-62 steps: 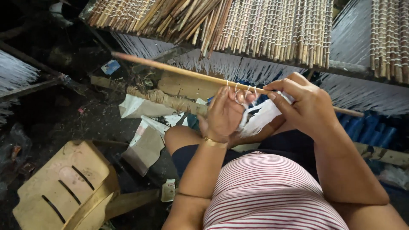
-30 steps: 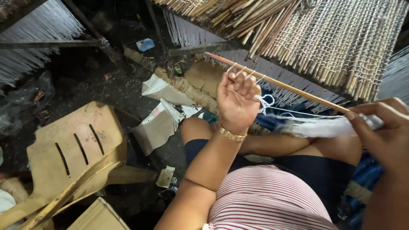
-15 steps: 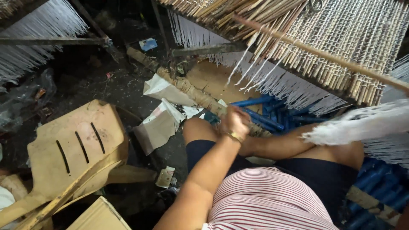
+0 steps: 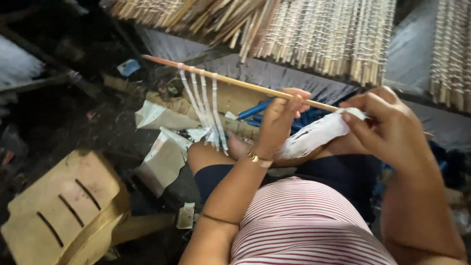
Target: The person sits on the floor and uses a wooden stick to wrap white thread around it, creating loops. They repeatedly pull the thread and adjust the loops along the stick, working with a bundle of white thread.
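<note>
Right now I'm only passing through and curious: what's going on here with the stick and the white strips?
A seated person in a striped shirt holds a thin wooden stick in the left hand. Four white strips hang from the stick. The right hand grips a bundle of white strips beside it. Racks of sticks hang overhead, and a tan plastic chair lies on the dark floor.
</note>
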